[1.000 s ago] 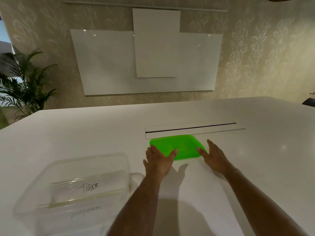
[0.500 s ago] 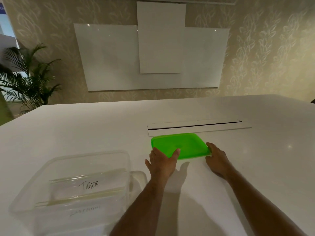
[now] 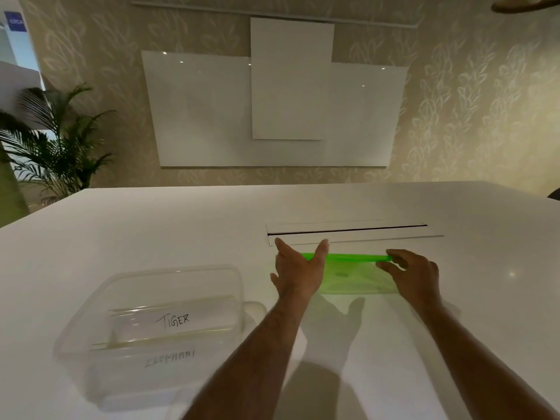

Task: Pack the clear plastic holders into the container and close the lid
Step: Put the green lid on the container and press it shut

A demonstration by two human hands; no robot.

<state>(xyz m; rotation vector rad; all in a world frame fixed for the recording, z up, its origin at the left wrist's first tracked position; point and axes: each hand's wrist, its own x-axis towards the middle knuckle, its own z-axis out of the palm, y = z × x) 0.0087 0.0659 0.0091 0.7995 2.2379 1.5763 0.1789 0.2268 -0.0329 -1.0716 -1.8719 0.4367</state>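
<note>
A clear plastic container point(image 3: 240, 286) stands on the white table at the lower left. Inside it lie clear plastic holders point(image 3: 136, 325), one with a card reading "TIGER" and another card below it. The green lid point(image 3: 348, 257) is raised off the table right of the container and shows almost edge-on, casting a green tint on the table beneath. My left hand point(image 3: 298, 274) holds its left end, thumb up and fingers spread. My right hand point(image 3: 415, 275) pinches its right end.
A long cable slot point(image 3: 348, 231) is set into the table point(image 3: 151, 231) just beyond the lid. White boards point(image 3: 212, 116) hang on the far wall and a potted palm point(image 3: 60, 147) stands at the left, beyond the table's edge.
The lid lay flat on the table with both hands at its near corners. Now both hands have taken hold of its ends and lifted it, so it shows edge-on.
</note>
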